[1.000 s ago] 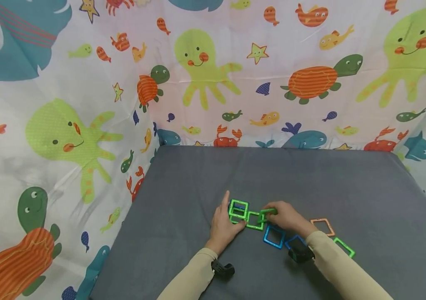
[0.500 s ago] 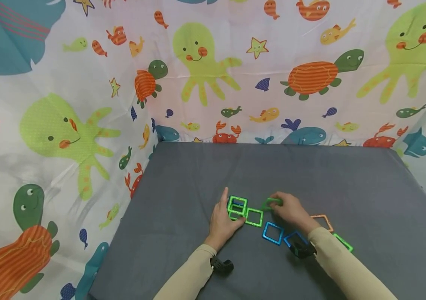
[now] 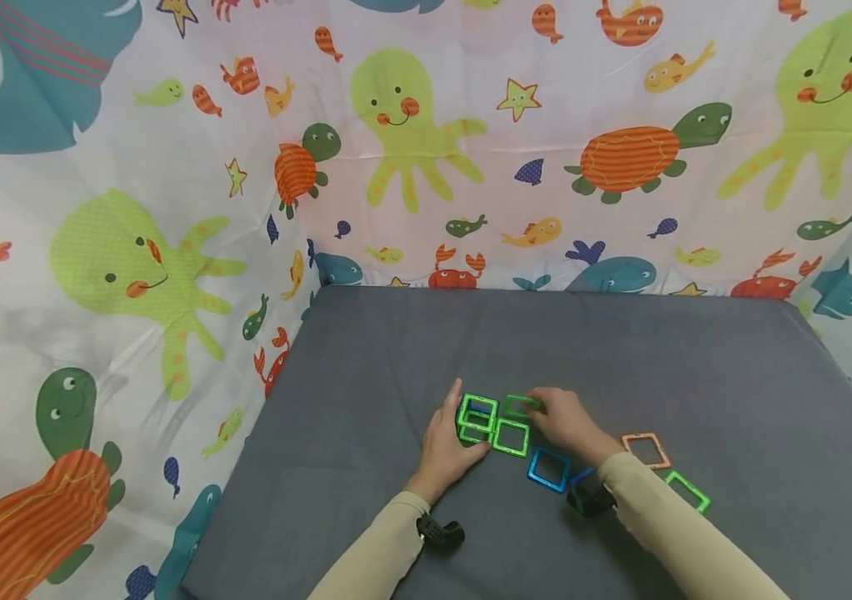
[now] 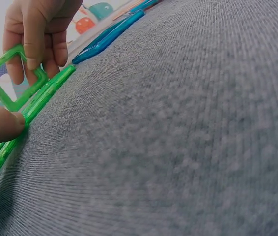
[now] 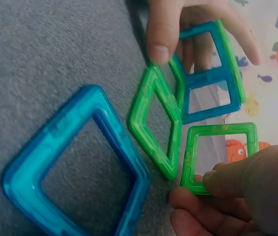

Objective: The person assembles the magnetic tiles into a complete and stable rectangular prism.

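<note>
In the head view my left hand (image 3: 444, 446) holds a small box-like build of green and blue magnetic tiles (image 3: 480, 397), thumb at its near side and fingers on its far left. A flat green square tile (image 5: 138, 115) lies on the cloth, joined to the build, with the left thumb at its corner in the right wrist view. My right hand (image 3: 567, 422) pinches another green square tile (image 5: 222, 129) between thumb and fingers. This tile is raised, tilted, close to the flat tile and the build's blue squares (image 5: 210, 76). Part of the build is hidden by the left hand.
A blue square tile (image 3: 546, 485) lies flat nearby, a second blue one (image 3: 582, 475) partly under the right wrist. To the right lie an orange tile (image 3: 639, 436) and a green tile (image 3: 690, 487). Printed curtains surround the grey cloth-covered table (image 3: 366, 358).
My right hand lifted its green tile away from the flat green tile, then brought it left, to the far side of that tile beside the build. The left hand has stayed in place.
</note>
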`<state>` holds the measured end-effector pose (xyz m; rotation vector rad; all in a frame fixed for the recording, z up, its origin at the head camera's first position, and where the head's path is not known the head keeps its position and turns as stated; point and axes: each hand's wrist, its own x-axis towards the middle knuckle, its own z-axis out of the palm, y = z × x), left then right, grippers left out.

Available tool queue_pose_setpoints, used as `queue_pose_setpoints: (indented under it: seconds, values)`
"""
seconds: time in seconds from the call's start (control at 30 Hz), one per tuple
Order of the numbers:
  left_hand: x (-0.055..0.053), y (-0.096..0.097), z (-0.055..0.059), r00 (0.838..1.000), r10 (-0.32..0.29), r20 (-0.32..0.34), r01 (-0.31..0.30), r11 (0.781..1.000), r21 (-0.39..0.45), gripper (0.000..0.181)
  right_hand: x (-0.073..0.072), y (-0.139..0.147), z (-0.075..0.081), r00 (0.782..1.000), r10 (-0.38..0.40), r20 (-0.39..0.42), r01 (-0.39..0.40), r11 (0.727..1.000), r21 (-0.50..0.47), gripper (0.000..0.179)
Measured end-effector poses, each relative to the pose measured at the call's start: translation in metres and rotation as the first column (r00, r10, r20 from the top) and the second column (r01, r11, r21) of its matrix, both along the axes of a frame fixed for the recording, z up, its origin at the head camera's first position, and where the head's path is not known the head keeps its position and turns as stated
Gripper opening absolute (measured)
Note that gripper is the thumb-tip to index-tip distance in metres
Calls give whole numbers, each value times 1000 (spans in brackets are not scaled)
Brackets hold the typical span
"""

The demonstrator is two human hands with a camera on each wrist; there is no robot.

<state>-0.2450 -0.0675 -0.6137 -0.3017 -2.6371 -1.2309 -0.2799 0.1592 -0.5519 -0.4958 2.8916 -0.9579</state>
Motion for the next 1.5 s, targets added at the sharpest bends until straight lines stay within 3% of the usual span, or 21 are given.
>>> queue_pose_setpoints:
  seconds: [0.37,0.9,1.27,1.5]
  values:
    - [0,2,1,1000,-7,-10,7,999,-38,102,4,-6,-4,998,40,-54,-39,999,23,12]
    - [0,3,-1,999,-16,-52,12,998,-66,91,7,-9,-1,997,70,-29,-69,997,23,12]
    - [0,4,0,996,-12,-91,6,998,-64,89,2,-11,-2,999,16,-47,-15,1000,21,24]
    - [1,2,-1,993,-9,-114,2,998,-58,89,4,-5,-4,999,-42,35,43,999,-14,40]
